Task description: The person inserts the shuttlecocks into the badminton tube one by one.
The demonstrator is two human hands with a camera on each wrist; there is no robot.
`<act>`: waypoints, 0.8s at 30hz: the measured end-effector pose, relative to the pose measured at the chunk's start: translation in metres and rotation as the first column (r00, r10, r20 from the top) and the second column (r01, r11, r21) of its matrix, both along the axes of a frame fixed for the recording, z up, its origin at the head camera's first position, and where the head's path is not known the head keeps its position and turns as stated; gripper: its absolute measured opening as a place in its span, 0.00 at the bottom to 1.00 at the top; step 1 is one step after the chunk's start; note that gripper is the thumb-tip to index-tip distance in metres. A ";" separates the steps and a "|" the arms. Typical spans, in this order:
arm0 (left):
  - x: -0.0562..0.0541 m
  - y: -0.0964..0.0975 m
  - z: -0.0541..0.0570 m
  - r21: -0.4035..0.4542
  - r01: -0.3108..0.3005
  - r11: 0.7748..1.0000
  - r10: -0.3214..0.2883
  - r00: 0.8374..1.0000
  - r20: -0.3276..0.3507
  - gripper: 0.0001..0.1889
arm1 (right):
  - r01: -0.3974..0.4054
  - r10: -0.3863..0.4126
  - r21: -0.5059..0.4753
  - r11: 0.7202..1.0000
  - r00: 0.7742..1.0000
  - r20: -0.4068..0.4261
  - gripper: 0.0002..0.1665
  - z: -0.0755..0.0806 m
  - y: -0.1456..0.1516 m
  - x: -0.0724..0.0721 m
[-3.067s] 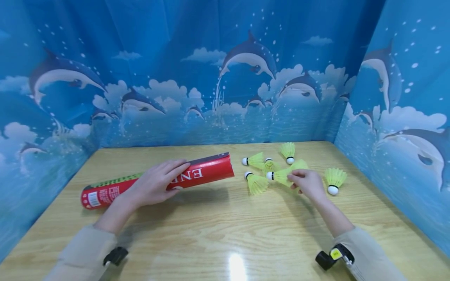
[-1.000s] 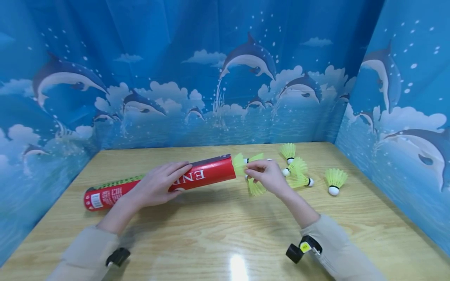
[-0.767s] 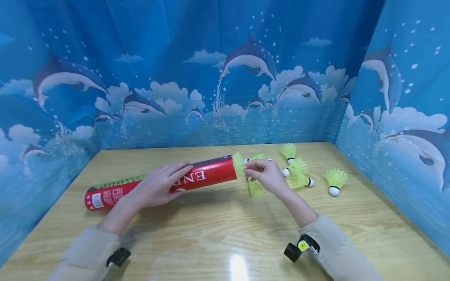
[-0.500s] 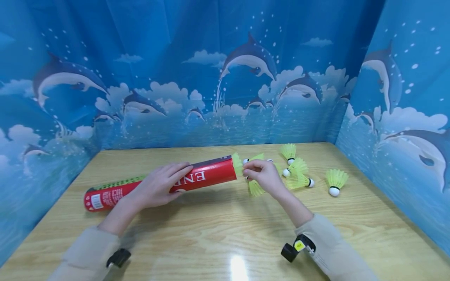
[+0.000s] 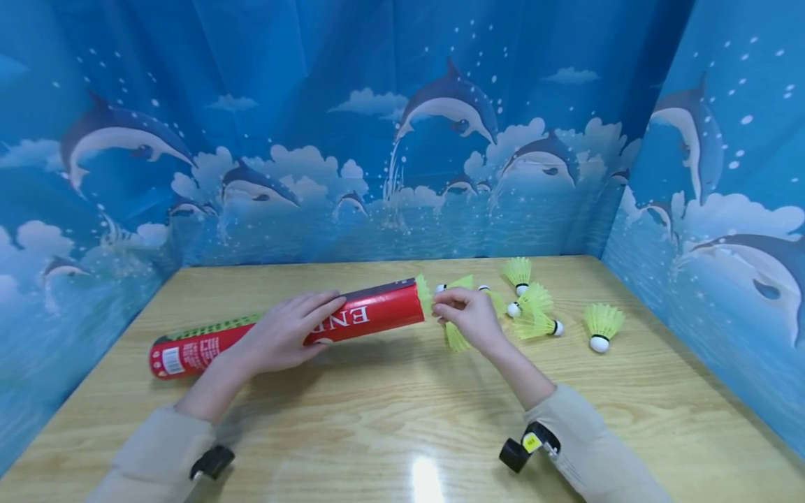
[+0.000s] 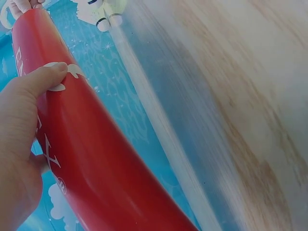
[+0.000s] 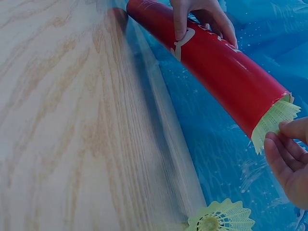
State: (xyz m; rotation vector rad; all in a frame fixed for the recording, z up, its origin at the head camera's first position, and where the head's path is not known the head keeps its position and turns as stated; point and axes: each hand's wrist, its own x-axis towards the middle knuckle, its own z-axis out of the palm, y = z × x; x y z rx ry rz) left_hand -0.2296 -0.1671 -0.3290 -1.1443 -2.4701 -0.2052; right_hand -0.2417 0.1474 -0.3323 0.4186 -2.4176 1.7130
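Observation:
My left hand (image 5: 283,335) grips a long red shuttlecock tube (image 5: 383,307) around its middle from above. The tube slants, its open right end raised off the table and its left end low. In the left wrist view the thumb (image 6: 43,79) lies along the tube's red side. A yellow shuttlecock (image 5: 424,295) sits in the open end, only the rim of its skirt sticking out; its cork is hidden inside. My right hand (image 5: 468,318) pinches that rim between thumb and fingers, as the right wrist view shows at the skirt (image 7: 272,120).
Several yellow shuttlecocks lie on the wooden table (image 5: 377,419) behind and right of my right hand. One shuttlecock (image 5: 604,321) lies apart at the right, another (image 5: 518,271) near the back edge. A blue dolphin-print curtain (image 5: 352,140) encloses the table.
My right hand has carried a shuttlecock left from the loose group to the tube's mouth, and the skirt has slid deeper inside. The left hand and tube have barely moved.

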 end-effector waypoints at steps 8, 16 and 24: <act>0.001 0.001 0.001 -0.003 0.002 1.000 -0.002 1.000 -0.006 0.48 | -0.001 0.001 -0.016 1.000 1.000 -0.003 0.08 -0.002 -0.003 0.001; 0.001 0.003 0.001 -0.002 0.003 1.000 -0.003 1.000 -0.005 0.48 | -0.005 0.005 0.009 1.000 1.000 -0.019 0.08 -0.004 -0.008 0.001; 0.001 0.003 0.000 0.008 0.010 1.000 -0.009 1.000 -0.014 0.48 | 0.030 -0.030 0.045 0.999 0.999 0.010 0.09 -0.005 -0.011 0.003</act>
